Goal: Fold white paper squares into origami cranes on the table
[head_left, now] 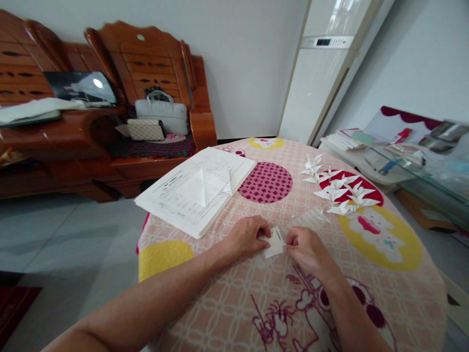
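Observation:
Between my two hands, low over the round table, is a small folded piece of white paper with some print along its upper edge. My left hand pinches its left side, thumb and fingers curled in. At its right edge, my right hand has its fingertips closed on the paper. Clear plastic lies just beyond my hands. Several folded white paper cranes stand in a group at the far right of the table. A creased square of white paper rests on a stack of printed sheets to the left.
A patterned cloth covers the round table. Carved wooden chairs stand behind on the left, with a grey bag on one seat. To the right is a glass-topped side table with assorted items. A tall white cabinet unit stands behind.

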A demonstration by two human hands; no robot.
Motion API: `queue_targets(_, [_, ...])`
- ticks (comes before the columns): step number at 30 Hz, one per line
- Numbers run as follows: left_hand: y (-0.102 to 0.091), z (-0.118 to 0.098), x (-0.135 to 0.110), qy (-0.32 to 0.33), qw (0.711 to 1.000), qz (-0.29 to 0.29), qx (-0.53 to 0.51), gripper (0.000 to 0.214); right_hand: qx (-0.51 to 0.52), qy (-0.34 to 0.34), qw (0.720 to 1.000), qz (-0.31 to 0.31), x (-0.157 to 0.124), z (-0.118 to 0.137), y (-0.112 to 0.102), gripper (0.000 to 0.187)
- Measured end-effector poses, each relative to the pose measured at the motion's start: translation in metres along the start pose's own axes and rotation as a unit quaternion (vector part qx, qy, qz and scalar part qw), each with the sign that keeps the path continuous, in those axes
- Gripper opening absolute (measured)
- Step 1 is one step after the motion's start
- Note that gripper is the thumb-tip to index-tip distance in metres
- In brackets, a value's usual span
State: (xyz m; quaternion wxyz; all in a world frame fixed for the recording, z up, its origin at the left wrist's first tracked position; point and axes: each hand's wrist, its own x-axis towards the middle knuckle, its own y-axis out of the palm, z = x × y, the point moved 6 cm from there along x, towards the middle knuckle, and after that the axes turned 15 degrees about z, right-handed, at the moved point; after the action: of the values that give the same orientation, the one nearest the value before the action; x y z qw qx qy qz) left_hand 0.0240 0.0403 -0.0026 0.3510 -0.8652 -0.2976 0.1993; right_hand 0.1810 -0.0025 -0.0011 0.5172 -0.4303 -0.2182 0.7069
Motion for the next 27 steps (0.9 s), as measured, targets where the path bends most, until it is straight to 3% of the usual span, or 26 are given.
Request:
queue_targets(5, [-0.001, -0.002, 0.000, -0.002, 1.000, 0.006, -0.007, 0.015, 0.081, -0.043, 0.994, 0.053, -0.001, -0.007, 0.002, 0.002])
queue_targets(7, [-0.002, -0.003, 0.000, 0.000, 1.000, 0.004, -0.005, 0.016, 0.050, -0.034, 0.998, 0.028, -0.001, 0.000, 0.001, 0.012])
queue_targets(10, [-0.002, -0.004, -0.001, 0.004, 1.000, -0.004, -0.001, 0.015, -0.029, 0.007, 0.999, -0.018, -0.001, 0.011, -0.001, 0.013])
queue_targets(14, [-0.002, -0.004, -0.001, 0.009, 1.000, -0.004, 0.004, 0.017, -0.041, 0.023, 0.999, -0.010, 0.000, 0.013, 0.001, 0.011])
queue_targets(22, [-0.007, -0.001, -0.001, 0.033, 0.998, 0.057, -0.024, 0.033, -0.025, 0.026, 0.999, -0.015, -0.001, 0.009, -0.001, 0.012])
queue_targets(27, [-0.014, 0.004, -0.001, 0.040, 0.996, 0.045, -0.067, 0.046, -0.009, 0.025, 1.000, -0.010, 0.000, 0.009, -0.001, 0.017])
